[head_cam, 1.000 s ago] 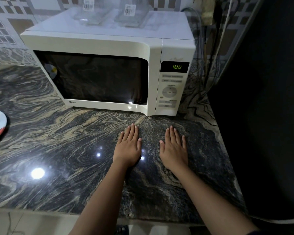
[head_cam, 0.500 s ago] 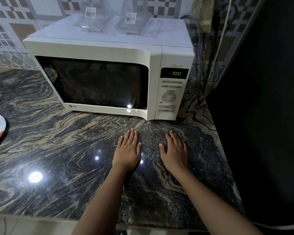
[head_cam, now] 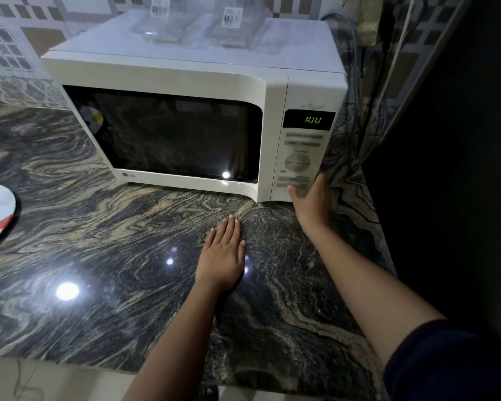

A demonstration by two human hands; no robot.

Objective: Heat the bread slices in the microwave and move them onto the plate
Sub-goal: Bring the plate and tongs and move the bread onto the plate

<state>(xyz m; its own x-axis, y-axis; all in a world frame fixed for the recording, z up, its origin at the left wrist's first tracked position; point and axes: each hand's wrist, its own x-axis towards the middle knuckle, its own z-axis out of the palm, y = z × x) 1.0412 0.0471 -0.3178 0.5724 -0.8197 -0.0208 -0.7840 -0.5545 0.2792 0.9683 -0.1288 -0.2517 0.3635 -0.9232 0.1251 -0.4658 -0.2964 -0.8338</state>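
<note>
Right hand (head_cam: 311, 202): nearer one, thumb on lowest panel button of white boxy microwave (head_cam: 168, 79), fingers (head_cam: 320, 180) straight.
Left hand (head_cam: 223, 256): flat, open, on dark marbled desk (head_cam: 99, 256).

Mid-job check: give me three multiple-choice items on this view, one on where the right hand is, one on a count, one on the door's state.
1. Where on the microwave is the right hand?
A. on its top
B. at the control panel
C. inside it

2. How many clear containers stand on the microwave?
A. one
B. four
C. two

3. The door is:
A. shut
B. wide open
C. taken off

Answers: 1 B, the thumb touches a lower button on the panel. 2 C, two stand side by side, each with a label. 3 A, the door sits flush with the front.
</note>
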